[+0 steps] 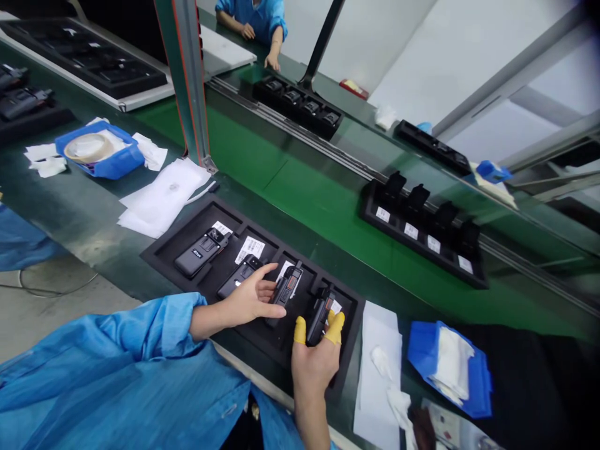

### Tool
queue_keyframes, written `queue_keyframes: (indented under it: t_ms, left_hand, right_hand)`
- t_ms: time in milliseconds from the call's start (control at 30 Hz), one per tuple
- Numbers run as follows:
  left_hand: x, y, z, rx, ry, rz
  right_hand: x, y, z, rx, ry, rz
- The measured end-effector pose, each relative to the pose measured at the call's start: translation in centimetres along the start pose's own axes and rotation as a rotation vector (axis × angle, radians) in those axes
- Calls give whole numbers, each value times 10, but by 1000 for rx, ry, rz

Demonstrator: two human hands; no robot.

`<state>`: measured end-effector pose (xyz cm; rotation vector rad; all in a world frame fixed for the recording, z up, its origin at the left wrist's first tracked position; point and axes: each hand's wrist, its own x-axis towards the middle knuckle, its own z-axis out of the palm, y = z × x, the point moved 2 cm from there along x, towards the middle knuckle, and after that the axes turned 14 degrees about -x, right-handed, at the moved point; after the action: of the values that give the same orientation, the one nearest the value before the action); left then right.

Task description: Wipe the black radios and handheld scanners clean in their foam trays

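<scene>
A black foam tray [213, 215] lies in front of me, with black handheld devices in its compartments and white barcode labels beside them. My left hand [248, 299] reaches over the second device [240, 275], its thumb and fingers around the third device [287, 284], which is tilted on its side and shows an orange button. Yellow finger cots cover the thumb and a finger of my right hand [316, 362], which grips the rightmost device [319, 315] between them, also side-on. The leftmost device [200, 253] lies flat, untouched.
Left of the tray are white sheets [162, 194] and a blue bin [126, 159] with a tape roll. To the right lie white paper [375, 387] and another blue bin [422, 350]. A green conveyor [290, 181] carries another tray [422, 250]. Across it sits a co-worker [265, 25].
</scene>
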<state>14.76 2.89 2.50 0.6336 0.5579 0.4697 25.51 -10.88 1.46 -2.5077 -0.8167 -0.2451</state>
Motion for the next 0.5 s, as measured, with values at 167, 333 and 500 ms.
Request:
queue_keyframes:
  t_ms: [167, 333, 500]
  left_hand:
    - [1, 0, 0, -21, -12, 8]
    - [1, 2, 2, -22, -39, 26]
    - [5, 4, 3, -7, -22, 33]
  right_hand:
    - [9, -6, -12, 72, -125, 110]
    - [21, -11, -21, 106, -266, 216]
    - [22, -13, -15, 53, -270, 230]
